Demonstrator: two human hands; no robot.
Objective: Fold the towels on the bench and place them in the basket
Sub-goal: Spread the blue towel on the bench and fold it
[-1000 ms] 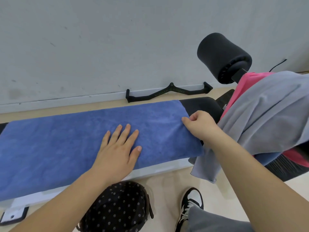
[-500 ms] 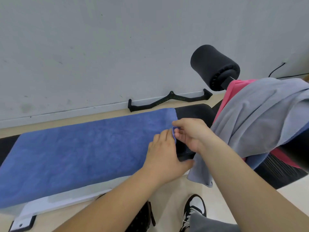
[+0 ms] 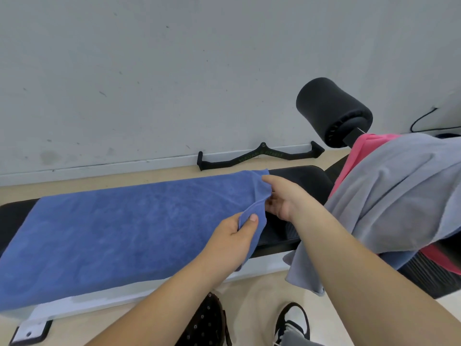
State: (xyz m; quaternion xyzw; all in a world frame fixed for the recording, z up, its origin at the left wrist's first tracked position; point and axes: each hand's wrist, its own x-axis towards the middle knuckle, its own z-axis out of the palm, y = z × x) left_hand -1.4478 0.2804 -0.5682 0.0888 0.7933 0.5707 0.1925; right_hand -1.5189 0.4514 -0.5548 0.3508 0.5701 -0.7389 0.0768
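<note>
Blue towel point(image 3: 119, 236) lies spread along the worktop point(image 3: 299, 181), with no fold made yet. Your left hand point(image 3: 237, 236) pinches its near right corner, thumb on top. Your right hand point(image 3: 287, 198) grips the far right edge, fingers tucked behind the cloth. A grey towel point(image 3: 386, 196) and a pink towel point(image 3: 356, 156) hang unfolded to the right. By my judgement, all the folding and basketing is left.

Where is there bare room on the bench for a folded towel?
Bare bench pad between the blue towel and the gray towel; a sliver far left. The gray towel and pink towel crowd the right.
</note>
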